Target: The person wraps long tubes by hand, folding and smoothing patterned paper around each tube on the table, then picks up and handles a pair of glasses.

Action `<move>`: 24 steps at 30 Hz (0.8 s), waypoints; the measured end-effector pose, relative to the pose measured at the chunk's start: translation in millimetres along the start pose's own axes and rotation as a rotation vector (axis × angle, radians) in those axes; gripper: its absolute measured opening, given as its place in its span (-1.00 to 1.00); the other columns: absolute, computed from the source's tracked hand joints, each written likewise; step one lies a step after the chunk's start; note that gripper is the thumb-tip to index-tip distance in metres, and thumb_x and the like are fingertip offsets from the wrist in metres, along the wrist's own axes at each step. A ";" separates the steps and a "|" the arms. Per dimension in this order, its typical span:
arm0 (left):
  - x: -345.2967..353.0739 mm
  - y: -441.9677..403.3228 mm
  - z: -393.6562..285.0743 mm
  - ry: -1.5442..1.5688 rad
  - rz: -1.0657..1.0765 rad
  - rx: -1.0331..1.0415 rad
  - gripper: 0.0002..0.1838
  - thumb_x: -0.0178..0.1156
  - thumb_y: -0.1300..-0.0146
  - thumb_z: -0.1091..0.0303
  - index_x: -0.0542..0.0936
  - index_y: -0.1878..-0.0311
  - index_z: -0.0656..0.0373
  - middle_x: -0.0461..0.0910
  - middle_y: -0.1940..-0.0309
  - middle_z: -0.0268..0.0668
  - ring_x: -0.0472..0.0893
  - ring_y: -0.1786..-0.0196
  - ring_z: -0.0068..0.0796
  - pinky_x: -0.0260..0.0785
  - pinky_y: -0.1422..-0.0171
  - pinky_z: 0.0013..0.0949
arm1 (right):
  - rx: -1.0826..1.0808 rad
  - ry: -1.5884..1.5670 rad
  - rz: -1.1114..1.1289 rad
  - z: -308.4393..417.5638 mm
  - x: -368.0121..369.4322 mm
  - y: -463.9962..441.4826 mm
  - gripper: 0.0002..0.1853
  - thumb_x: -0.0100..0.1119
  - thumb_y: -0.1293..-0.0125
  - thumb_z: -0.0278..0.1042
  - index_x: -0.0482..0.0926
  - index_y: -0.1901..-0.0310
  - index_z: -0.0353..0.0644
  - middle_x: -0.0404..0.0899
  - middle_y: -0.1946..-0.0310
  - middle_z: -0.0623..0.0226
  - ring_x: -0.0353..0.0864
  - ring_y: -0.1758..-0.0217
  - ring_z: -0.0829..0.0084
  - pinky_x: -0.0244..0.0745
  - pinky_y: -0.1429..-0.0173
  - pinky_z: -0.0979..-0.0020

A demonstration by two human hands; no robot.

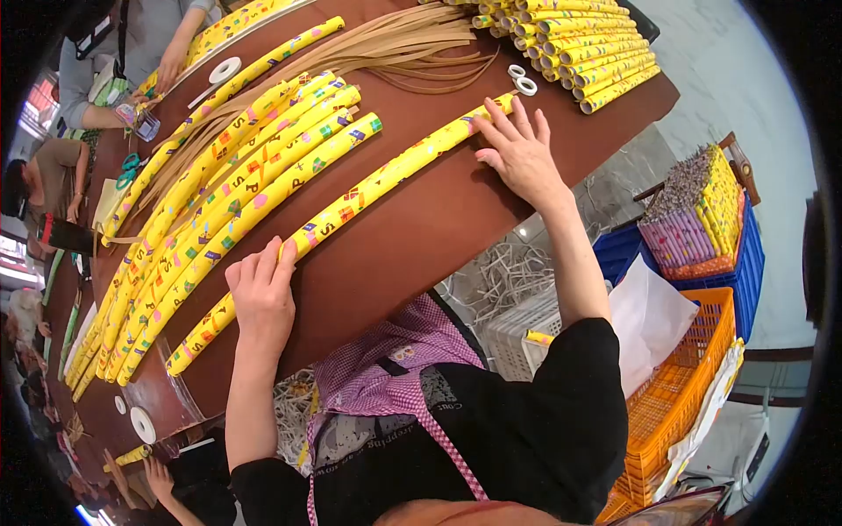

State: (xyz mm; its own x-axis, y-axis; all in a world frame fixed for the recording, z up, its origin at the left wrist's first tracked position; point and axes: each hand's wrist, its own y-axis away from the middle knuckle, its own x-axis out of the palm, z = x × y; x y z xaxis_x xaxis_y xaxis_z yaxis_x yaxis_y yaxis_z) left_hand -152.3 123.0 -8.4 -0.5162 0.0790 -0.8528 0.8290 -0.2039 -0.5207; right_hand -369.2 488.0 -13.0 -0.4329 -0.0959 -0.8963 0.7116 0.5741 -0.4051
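Note:
A long, narrow roll of yellow printed gift wrap lies slantwise across the brown table in front of me. My left hand is curled over its lower left part, fingers close together on the paper. Near the upper right end rests my right hand, its fingers spread out and touching the roll. Just beyond my right fingertips are two small white tape rolls. Several finished yellow rolls lie side by side to the left of the one under my hands.
Brown paper strips and a stack of yellow rolls sit at the far side. Orange crate and blue crate stand at right. White tape and scissors lie left. Co-workers' hands work nearby.

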 end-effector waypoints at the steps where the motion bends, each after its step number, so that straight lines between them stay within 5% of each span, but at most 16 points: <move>1: -0.2 0.0 -0.7 -0.008 -0.005 0.005 -0.62 0.24 -0.21 0.54 0.65 -0.12 0.18 0.66 -0.07 -0.24 0.60 0.02 -0.32 0.29 -0.11 -0.22 | 0.000 0.001 0.000 4.7 -1.5 -4.7 -0.42 0.03 -0.45 0.12 0.41 -0.41 0.07 0.20 -0.56 0.42 0.04 -0.64 0.06 -0.19 -0.61 -0.17; 7: -3.4 -0.3 -2.5 -0.012 0.013 -0.009 -0.64 0.25 -0.20 0.54 0.66 -0.10 0.17 0.67 -0.06 -0.25 0.60 0.02 -0.32 0.30 -0.10 -0.23 | -0.145 -0.125 -0.059 19.9 -0.5 -9.4 -0.46 0.07 -0.40 0.15 0.49 -0.38 0.26 0.19 -0.55 0.30 0.01 -0.64 -0.01 -0.12 -0.59 -0.15; 17: -0.4 0.6 0.9 -0.002 0.007 -0.002 -0.64 0.25 -0.19 0.52 0.67 -0.08 0.18 0.66 -0.06 -0.22 0.61 0.01 -0.30 0.31 -0.11 -0.22 | -0.039 -0.175 -0.060 -4.6 -4.8 11.7 -0.49 -0.03 -0.45 0.21 0.61 -0.28 0.23 0.10 -0.60 0.28 -0.09 -0.67 -0.01 -0.19 -0.62 -0.07; 20: -1.9 -0.9 -1.2 -0.019 0.009 0.007 -0.65 0.25 -0.19 0.53 0.67 -0.07 0.19 0.67 -0.06 -0.21 0.61 0.01 -0.30 0.31 -0.11 -0.22 | -0.032 -0.186 -0.091 0.8 -10.5 7.8 -0.44 -0.01 -0.45 0.19 0.52 -0.37 0.18 0.10 -0.60 0.26 -0.10 -0.68 0.00 -0.21 -0.63 -0.08; 24: -0.9 -1.2 -2.2 -0.030 -0.003 0.011 -0.65 0.25 -0.19 0.53 0.66 -0.09 0.19 0.67 -0.05 -0.21 0.62 0.01 -0.30 0.31 -0.11 -0.22 | -0.104 -0.204 0.060 32.3 -6.1 -2.2 -0.23 0.04 -0.41 0.18 0.24 -0.51 -0.12 0.14 -0.58 0.23 0.02 -0.65 0.12 -0.21 -0.64 -0.08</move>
State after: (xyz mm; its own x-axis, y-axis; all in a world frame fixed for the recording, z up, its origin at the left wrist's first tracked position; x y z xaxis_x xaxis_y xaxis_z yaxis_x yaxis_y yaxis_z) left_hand -152.3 125.3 -7.1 -0.5252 0.0508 -0.8495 0.8249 -0.2147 -0.5229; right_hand -350.2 461.1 -12.5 -0.2633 -0.2157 -0.9403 0.6671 0.6633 -0.3390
